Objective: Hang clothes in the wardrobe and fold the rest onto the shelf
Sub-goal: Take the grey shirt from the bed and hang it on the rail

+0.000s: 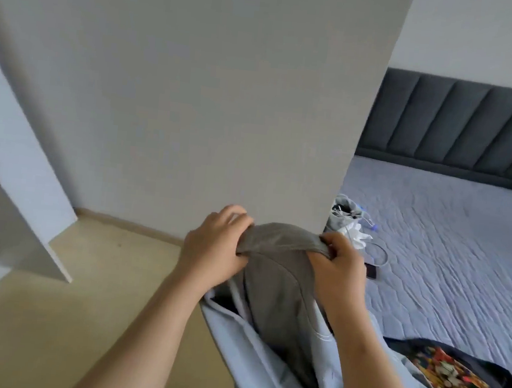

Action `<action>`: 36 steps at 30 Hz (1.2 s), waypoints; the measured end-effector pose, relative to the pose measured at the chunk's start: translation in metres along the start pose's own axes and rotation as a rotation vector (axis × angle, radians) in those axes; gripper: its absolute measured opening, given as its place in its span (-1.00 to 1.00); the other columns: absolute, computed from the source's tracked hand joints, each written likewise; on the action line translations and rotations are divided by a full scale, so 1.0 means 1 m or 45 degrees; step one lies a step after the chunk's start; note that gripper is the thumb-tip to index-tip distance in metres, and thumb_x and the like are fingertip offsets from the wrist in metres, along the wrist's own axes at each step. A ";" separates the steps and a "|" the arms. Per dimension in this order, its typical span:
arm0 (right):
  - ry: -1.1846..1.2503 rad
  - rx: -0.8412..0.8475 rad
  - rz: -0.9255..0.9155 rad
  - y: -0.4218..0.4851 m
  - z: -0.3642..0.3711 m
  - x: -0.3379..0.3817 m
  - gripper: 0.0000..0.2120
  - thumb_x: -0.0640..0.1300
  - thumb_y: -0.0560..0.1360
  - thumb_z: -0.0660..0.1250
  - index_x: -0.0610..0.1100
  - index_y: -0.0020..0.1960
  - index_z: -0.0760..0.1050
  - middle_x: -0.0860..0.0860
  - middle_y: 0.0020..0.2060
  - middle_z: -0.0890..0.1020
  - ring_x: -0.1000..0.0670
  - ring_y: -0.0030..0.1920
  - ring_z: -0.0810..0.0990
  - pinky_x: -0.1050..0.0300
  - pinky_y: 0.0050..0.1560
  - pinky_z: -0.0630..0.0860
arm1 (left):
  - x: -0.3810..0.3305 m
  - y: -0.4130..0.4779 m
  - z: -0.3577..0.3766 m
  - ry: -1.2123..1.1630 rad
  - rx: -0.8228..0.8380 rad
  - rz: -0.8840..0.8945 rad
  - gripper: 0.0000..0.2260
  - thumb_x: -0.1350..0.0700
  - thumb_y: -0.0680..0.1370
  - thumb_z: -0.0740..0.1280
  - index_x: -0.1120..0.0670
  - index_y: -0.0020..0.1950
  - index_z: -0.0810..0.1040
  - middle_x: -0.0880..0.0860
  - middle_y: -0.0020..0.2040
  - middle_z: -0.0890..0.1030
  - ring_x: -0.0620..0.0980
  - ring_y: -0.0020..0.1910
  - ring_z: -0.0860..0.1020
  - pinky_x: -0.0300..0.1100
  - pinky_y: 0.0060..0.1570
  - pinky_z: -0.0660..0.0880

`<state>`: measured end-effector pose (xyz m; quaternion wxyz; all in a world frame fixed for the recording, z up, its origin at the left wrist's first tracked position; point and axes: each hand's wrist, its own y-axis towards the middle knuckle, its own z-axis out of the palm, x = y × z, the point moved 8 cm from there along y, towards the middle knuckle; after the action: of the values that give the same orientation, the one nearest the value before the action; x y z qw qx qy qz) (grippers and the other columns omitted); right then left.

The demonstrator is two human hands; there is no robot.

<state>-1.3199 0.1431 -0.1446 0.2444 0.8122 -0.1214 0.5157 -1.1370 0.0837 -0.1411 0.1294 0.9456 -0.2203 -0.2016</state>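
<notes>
A grey-brown garment (pixel 277 283) hangs in front of me, held up by its top edge. My left hand (pixel 212 249) grips the left end of that edge and my right hand (pixel 340 264) pinches the right end. The cloth drapes down over a pale blue garment (pixel 243 342) at the bed's near edge. A dark shirt with a bright multicoloured print (pixel 461 382) lies on the bed at the lower right. The wardrobe's open white door (pixel 15 177) stands at the left; its inside is barely visible.
A grey wall panel (pixel 211 95) rises straight ahead. The bed (pixel 446 249) with a quilted lilac cover and dark padded headboard (pixel 458 125) fills the right. A small heap of items, a cable and a phone (pixel 371 271) lie on it. Beige floor (pixel 64 316) spreads lower left.
</notes>
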 end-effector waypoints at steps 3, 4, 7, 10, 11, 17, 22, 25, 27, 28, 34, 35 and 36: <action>-0.040 0.160 -0.124 -0.004 0.083 0.046 -0.64 -0.32 0.32 0.32 0.15 -0.35 0.40 0.29 -0.48 0.51 0.26 -0.35 0.46 0.52 -0.33 0.32 | 0.094 -0.024 -0.053 0.042 -0.259 -0.328 -0.76 0.13 0.43 0.32 0.02 0.08 0.45 -0.01 0.13 0.44 0.08 0.07 0.43 -0.11 -0.19 0.41; -0.052 0.224 -0.165 -0.008 0.111 0.059 -0.65 -0.33 0.33 0.32 0.15 -0.32 0.42 0.30 -0.44 0.50 0.26 -0.33 0.46 0.55 -0.30 0.31 | 0.125 -0.036 -0.067 0.026 -0.309 -0.442 -0.80 0.14 0.46 0.29 0.02 0.08 0.45 0.01 0.08 0.47 0.08 0.02 0.46 -0.11 -0.21 0.40; -0.084 0.443 -0.317 -0.026 0.195 0.097 -0.69 -0.37 0.36 0.30 0.04 -0.10 0.56 0.23 -0.27 0.52 0.18 -0.25 0.46 0.61 -0.23 0.28 | 0.205 -0.080 -0.112 -0.147 -0.526 -0.753 -0.84 0.19 0.52 0.21 0.02 0.06 0.49 0.00 -0.05 0.57 0.05 -0.12 0.49 -0.17 -0.21 0.35; -0.165 0.626 -0.444 -0.052 0.267 0.128 -0.65 -0.41 0.36 0.27 -0.08 0.03 0.59 0.07 -0.14 0.51 -0.03 -0.13 0.52 0.40 -0.16 0.36 | 0.260 -0.130 -0.159 -0.255 -0.796 -0.969 -0.75 0.30 0.48 0.18 0.03 0.02 0.53 0.02 -0.09 0.59 0.04 -0.13 0.48 -0.23 -0.20 0.29; -0.174 0.661 -0.478 -0.061 0.288 0.138 -0.64 -0.42 0.36 0.26 -0.10 0.04 0.60 0.01 -0.11 0.53 -0.10 -0.10 0.54 0.26 -0.09 0.40 | 0.273 -0.147 -0.172 -0.224 -0.855 -1.018 -0.73 0.32 0.46 0.18 0.03 0.02 0.54 0.04 -0.05 0.58 0.05 -0.10 0.47 -0.22 -0.17 0.30; -0.111 0.915 -0.605 -0.116 0.397 0.180 -0.70 -0.39 0.38 0.27 -0.13 0.03 0.58 -0.09 -0.10 0.59 -0.11 -0.14 0.52 0.14 -0.13 0.39 | 0.331 -0.247 -0.228 -0.005 -1.018 -1.338 -0.74 0.35 0.45 0.22 0.06 0.03 0.52 0.06 -0.01 0.45 0.05 -0.06 0.43 -0.18 -0.13 0.32; -0.102 1.301 -0.569 -0.155 0.486 0.192 -0.69 -0.25 0.44 0.29 -0.01 0.14 0.51 0.12 -0.42 0.50 0.14 -0.39 0.45 0.35 -0.41 0.33 | 0.373 -0.291 -0.229 -0.304 -0.431 -1.443 -0.84 0.15 0.39 0.47 0.01 -0.13 0.52 -0.06 -0.23 0.55 0.02 -0.12 0.55 -0.16 -0.20 0.44; -0.210 1.700 -0.673 -0.190 0.539 0.200 -0.53 -0.15 0.38 0.38 0.07 0.26 0.41 0.08 -0.36 0.55 0.12 -0.34 0.52 0.40 -0.38 0.36 | 0.396 -0.311 -0.231 -0.469 -0.231 -1.495 -0.73 0.01 0.32 0.54 0.05 -0.06 0.60 0.01 -0.14 0.65 -0.06 -0.11 0.60 -0.15 -0.07 0.51; -0.305 1.994 -0.795 -0.215 0.571 0.202 -0.65 -0.05 0.32 0.45 -0.01 0.08 0.50 0.08 -0.26 0.56 0.10 -0.27 0.52 0.46 -0.36 0.34 | 0.421 -0.319 -0.246 -0.470 -0.402 -1.549 -0.75 -0.04 0.34 0.51 0.04 -0.06 0.63 -0.01 -0.15 0.65 -0.09 -0.14 0.60 -0.20 -0.10 0.52; -0.331 2.123 -0.833 -0.224 0.586 0.203 -0.72 -0.01 0.29 0.48 -0.07 -0.06 0.53 0.08 -0.30 0.55 0.12 -0.31 0.50 0.48 -0.39 0.34 | 0.435 -0.321 -0.254 -0.452 -0.519 -1.581 -0.79 -0.04 0.36 0.49 0.02 -0.09 0.63 -0.05 -0.18 0.64 -0.12 -0.16 0.58 -0.24 -0.14 0.49; -0.172 2.394 -0.815 -0.216 0.679 0.243 -0.73 0.05 0.32 0.49 -0.05 -0.29 0.43 0.10 -0.38 0.46 0.14 -0.31 0.44 0.35 -0.25 0.35 | 0.511 -0.286 -0.318 0.098 -0.610 -1.589 -0.88 0.00 0.44 0.43 -0.10 -0.27 0.53 -0.14 -0.27 0.53 -0.22 -0.25 0.48 -0.44 -0.33 0.33; -0.104 2.434 -0.754 -0.215 0.693 0.253 -0.73 0.07 0.35 0.47 -0.08 -0.25 0.46 0.09 -0.37 0.47 0.13 -0.30 0.46 0.35 -0.24 0.37 | 0.521 -0.278 -0.330 0.208 -0.573 -1.562 -0.89 -0.02 0.45 0.41 -0.10 -0.25 0.53 -0.14 -0.26 0.50 -0.21 -0.24 0.46 -0.41 -0.30 0.30; -0.025 2.468 -0.684 -0.215 0.706 0.264 -0.70 0.08 0.37 0.45 -0.13 -0.23 0.48 0.07 -0.37 0.48 0.13 -0.31 0.47 0.36 -0.24 0.38 | 0.530 -0.273 -0.340 0.304 -0.527 -1.540 -0.90 -0.04 0.46 0.39 -0.11 -0.24 0.52 -0.14 -0.26 0.48 -0.21 -0.25 0.45 -0.37 -0.29 0.30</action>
<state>-0.5580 -0.0287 -0.2127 -0.4147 0.6656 0.5358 0.3130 -0.4527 0.1257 -0.1034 0.1962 0.8740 0.4104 -0.1708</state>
